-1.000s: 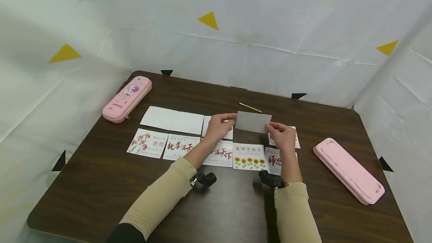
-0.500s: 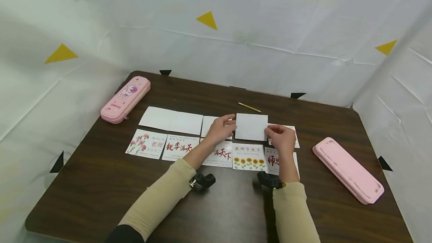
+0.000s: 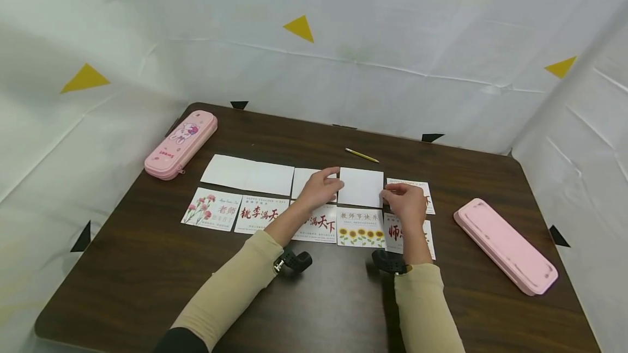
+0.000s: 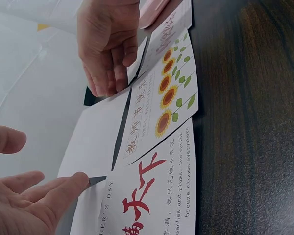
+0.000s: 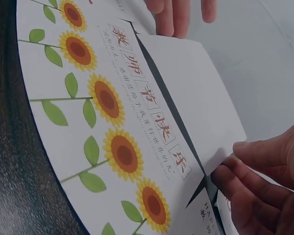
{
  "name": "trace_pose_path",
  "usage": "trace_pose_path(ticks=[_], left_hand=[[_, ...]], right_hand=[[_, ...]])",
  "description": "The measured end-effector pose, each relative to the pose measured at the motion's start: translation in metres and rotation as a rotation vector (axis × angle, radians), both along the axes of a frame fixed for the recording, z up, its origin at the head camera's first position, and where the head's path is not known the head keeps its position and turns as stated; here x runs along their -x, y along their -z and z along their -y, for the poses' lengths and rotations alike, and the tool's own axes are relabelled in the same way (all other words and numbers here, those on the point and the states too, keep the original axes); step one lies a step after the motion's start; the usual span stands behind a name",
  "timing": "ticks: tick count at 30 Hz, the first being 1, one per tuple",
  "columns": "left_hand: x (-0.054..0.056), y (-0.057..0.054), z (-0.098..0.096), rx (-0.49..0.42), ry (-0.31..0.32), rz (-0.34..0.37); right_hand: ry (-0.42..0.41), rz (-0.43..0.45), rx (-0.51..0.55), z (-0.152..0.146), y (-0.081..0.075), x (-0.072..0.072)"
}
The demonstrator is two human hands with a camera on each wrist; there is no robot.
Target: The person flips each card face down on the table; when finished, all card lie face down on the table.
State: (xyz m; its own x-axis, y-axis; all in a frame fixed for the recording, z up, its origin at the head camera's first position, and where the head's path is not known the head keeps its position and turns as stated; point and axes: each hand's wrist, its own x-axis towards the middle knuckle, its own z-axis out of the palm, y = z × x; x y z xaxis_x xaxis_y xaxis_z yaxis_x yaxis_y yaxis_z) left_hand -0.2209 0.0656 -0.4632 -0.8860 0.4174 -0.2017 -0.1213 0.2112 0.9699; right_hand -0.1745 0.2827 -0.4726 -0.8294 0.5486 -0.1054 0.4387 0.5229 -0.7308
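A blank white card lies in the back row, behind the sunflower card. At its right edge my right hand pinches the near corner between thumb and fingers, as the right wrist view shows. My left hand has its fingers extended at the card's left edge, fingertips right at the gap beside another blank card. Beneath my left hand is a red-lettered card, partly hidden by the wrist. My right wrist partly covers another red-lettered card in the front row.
Further left lie a long blank white sheet, a carnation card and a red-lettered card. A pencil is behind the cards. Pink pencil cases stand left and right. A white sheet wall rises behind the table.
The blank card, held raised and tilted between both hands before, has come down flat into the back row and shifted slightly left. My right hand has followed it; my left hand barely moved.
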Motion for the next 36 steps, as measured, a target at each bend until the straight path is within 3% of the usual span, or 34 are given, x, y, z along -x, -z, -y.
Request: trace_pose_path(ticks=[36], left_hand=[[-0.0031, 0.0004, -0.0096, 0.028, 0.041, -0.012]], right_hand=[[0.003, 0.019, -0.013, 0.0008, 0.0011, -0.0004]])
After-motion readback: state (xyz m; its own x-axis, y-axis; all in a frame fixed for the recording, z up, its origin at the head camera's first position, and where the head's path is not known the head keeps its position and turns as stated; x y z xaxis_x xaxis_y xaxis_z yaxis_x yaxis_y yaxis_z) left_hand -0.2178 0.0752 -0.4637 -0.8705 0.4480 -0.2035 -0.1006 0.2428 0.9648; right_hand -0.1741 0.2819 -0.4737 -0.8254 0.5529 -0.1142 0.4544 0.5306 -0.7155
